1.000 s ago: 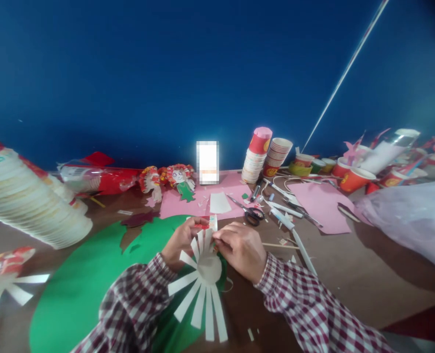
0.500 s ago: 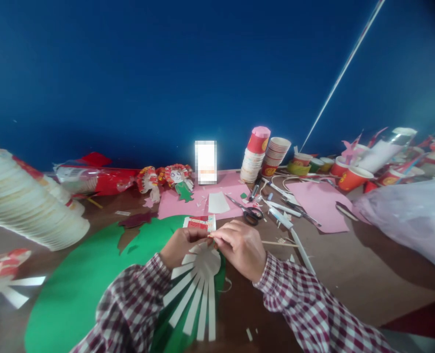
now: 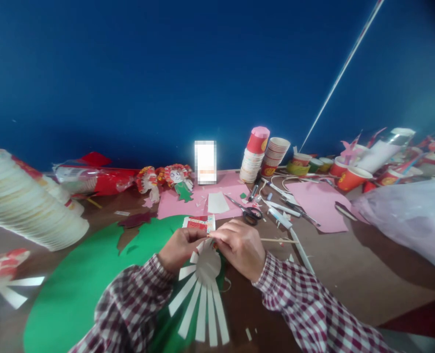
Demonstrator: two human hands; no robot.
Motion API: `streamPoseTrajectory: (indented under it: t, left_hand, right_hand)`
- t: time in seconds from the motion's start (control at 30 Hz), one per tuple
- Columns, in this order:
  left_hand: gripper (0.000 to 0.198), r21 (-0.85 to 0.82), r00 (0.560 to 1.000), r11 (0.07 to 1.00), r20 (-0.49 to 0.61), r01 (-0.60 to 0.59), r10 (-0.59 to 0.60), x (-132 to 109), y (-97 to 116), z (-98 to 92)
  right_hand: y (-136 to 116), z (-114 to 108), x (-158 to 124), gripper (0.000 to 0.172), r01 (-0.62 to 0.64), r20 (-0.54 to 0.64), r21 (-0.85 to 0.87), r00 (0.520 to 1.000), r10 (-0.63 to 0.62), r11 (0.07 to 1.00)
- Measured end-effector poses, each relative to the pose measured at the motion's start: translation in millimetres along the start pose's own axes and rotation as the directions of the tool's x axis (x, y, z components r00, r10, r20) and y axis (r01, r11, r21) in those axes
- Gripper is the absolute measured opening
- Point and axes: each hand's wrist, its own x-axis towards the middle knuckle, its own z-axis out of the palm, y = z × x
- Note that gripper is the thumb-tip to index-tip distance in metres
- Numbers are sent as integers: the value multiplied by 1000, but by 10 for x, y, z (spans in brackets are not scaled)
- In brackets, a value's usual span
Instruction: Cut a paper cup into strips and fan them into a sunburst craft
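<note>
Between my hands is a paper cup cut into strips (image 3: 207, 268), its round white base facing me and long white strips fanning out below. My left hand (image 3: 181, 249) pinches the cup's upper edge from the left. Opposite it, my right hand (image 3: 242, 249) closes its fingertips on the same upper edge, where a small orange-red bit shows. My fingers partly hide the strips there. Just beyond my fingertips lies a red and white printed paper piece (image 3: 199, 223). A green paper sheet (image 3: 81, 279) spreads under and to the left of my left hand.
Black-handled scissors (image 3: 252, 214) lie on pink paper (image 3: 232, 186) ahead, near a glue gun (image 3: 280, 217). Stacked paper cups (image 3: 253, 157) stand behind; a larger cup stack (image 3: 30, 206) leans at left. Finished paper figures (image 3: 181, 181) sit at the back. A plastic bag (image 3: 412, 215) is at right.
The cut cup has turned slightly between my fingers, its hanging strips swinging to the right. Both hands stay in nearly the same place.
</note>
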Motion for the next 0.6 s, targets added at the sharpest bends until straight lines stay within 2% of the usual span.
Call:
streamPoseTrajectory:
  t: [0.13, 0.27, 0.37, 0.5, 0.6]
  left_hand:
    - [30, -19, 999, 999, 20, -40, 41, -22, 48, -4]
    - [23, 10, 1000, 1000, 26, -11, 11, -20, 53, -26]
    - [18, -12, 993, 994, 39, -108, 108, 14, -22, -48]
    - [14, -121, 988, 980, -24, -157, 156, 59, -113, -48]
    - [13, -101, 988, 983, -36, -156, 153, 49, -97, -32]
  right_hand:
    - [-6, 4, 1, 15, 1, -13, -16, 1000, -2, 1000]
    - [-4, 8, -5, 14, 0, -15, -9, 1000, -1, 1000]
    - [1, 14, -7, 13, -12, -9, -6, 1000, 12, 1000]
    - [7, 31, -8, 13, -43, 2, -6, 999, 43, 999]
    - [14, 38, -11, 14, -60, 18, -3, 998, 60, 998]
